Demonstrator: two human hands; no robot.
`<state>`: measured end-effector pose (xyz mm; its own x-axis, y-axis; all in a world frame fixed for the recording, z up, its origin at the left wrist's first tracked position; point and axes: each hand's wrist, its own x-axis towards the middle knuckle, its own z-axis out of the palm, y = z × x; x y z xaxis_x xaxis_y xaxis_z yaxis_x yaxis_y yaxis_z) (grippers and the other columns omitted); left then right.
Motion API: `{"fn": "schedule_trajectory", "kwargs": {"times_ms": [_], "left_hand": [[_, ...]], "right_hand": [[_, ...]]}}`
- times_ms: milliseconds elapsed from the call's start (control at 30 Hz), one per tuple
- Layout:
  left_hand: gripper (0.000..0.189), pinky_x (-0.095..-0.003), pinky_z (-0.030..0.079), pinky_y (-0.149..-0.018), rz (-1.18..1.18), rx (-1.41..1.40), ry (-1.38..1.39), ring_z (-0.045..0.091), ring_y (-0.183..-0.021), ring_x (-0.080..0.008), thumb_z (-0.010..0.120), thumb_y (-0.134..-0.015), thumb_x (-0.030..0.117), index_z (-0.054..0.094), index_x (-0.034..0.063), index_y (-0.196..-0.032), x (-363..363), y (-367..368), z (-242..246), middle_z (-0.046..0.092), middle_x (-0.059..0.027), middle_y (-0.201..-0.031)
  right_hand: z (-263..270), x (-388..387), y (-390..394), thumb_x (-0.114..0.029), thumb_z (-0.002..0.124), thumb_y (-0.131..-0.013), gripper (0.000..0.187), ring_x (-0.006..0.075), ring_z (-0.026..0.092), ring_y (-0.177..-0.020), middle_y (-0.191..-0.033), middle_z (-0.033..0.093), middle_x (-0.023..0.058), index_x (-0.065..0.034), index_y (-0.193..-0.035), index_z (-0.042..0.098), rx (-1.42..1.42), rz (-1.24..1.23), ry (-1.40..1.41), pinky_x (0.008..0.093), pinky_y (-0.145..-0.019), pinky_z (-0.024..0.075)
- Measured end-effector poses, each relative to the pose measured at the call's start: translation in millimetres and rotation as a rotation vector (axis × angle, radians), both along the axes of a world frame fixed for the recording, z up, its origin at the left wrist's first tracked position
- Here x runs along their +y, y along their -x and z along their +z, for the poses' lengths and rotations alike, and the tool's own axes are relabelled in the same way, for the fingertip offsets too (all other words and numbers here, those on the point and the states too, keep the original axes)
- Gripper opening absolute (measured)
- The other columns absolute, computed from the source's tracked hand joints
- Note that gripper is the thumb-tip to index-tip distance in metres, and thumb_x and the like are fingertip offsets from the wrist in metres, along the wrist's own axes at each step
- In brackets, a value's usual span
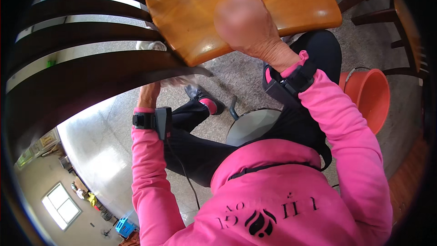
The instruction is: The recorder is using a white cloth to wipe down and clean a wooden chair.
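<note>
A wooden chair lies before me, its glossy orange-brown seat at the top and its dark slatted back at the left. My right hand is over the seat near its front edge; the picture is blurred there, hiding the fingers. My left hand is beside the lowest back slat, which covers most of it. Against that hand and slat lies a pale cloth, smeared by motion; whether my fingers close on it is hidden. A whitish bundled cloth shows past the slat. Both wrists wear black strapped devices.
An orange-red bucket stands right of my leg. A round, pale-topped object with a curved grey tube is between my legs. Another wooden chair is at the upper right. A blue plastic crate lies at the lower left.
</note>
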<state>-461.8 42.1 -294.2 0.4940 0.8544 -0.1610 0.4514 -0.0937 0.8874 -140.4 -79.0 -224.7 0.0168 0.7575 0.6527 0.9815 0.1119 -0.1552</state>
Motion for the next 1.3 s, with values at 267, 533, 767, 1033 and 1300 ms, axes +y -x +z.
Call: {"fn": "schedule_trajectory", "kwargs": {"times_ms": [267,533,767,1033,1300], "left_hand": [[0.039,-0.033,0.035,-0.095,-0.034,0.093,-0.34,0.045,-0.11,-0.0244,0.043,-0.091,0.027,0.045,0.0031,-0.122,50.2,-73.1,66.6,0.048,-0.0136,-0.12],[0.039,-0.0336,0.035,-0.096,-0.097,0.024,-0.292,0.044,-0.112,-0.0259,0.043,-0.091,0.027,0.045,0.0033,-0.122,112.6,-81.9,55.9,0.047,-0.0148,-0.122],[0.039,-0.0342,0.034,-0.096,-0.13,0.052,-0.283,0.043,-0.114,-0.0271,0.043,-0.091,0.027,0.045,0.0035,-0.122,100.1,-62.3,35.1,0.046,-0.0158,-0.123],[0.037,-0.0374,0.034,-0.097,-0.371,0.331,-0.409,0.042,-0.116,-0.0318,0.042,-0.091,0.024,0.045,0.0037,-0.121,12.2,-9.3,15.0,0.045,-0.019,-0.124],[0.035,-0.0359,0.038,-0.091,-0.334,0.461,-0.612,0.047,-0.109,-0.0283,0.047,-0.089,0.019,0.046,-0.0004,-0.118,12.0,-3.3,62.9,0.051,-0.0156,-0.116]], "right_hand": [[5.0,-7.6,-3.5,-0.025,0.059,-0.071,0.022,0.0234,0.047,-0.09,-0.084,0.049,0.0075,-0.0058,-0.083,0.057,0.035,-0.012,0.051,0.0351,-0.077,0.0386],[10.5,-8.3,-0.8,-0.02,0.062,-0.07,0.03,0.0305,0.048,-0.098,-0.097,0.05,0.0127,-0.0049,-0.094,0.055,0.114,0.003,0.185,0.041,-0.082,0.0396],[6.9,-7.6,-3.6,-0.021,0.062,-0.07,0.029,0.0301,0.048,-0.098,-0.097,0.05,0.0122,-0.0052,-0.094,0.055,0.1,0.004,0.178,0.0406,-0.082,0.0395],[-5.0,-8.6,-10.4,-0.025,0.058,-0.073,0.021,0.0239,0.049,-0.091,-0.086,0.051,0.0086,-0.0056,-0.082,0.057,0.029,-0.027,0.075,0.0367,-0.078,0.0391],[2.1,-4.5,-1.8,-0.025,0.056,-0.075,0.022,0.0245,0.049,-0.091,-0.087,0.051,0.0095,-0.0051,-0.083,0.057,0.033,-0.002,0.059,0.0368,-0.078,0.0395]]}}
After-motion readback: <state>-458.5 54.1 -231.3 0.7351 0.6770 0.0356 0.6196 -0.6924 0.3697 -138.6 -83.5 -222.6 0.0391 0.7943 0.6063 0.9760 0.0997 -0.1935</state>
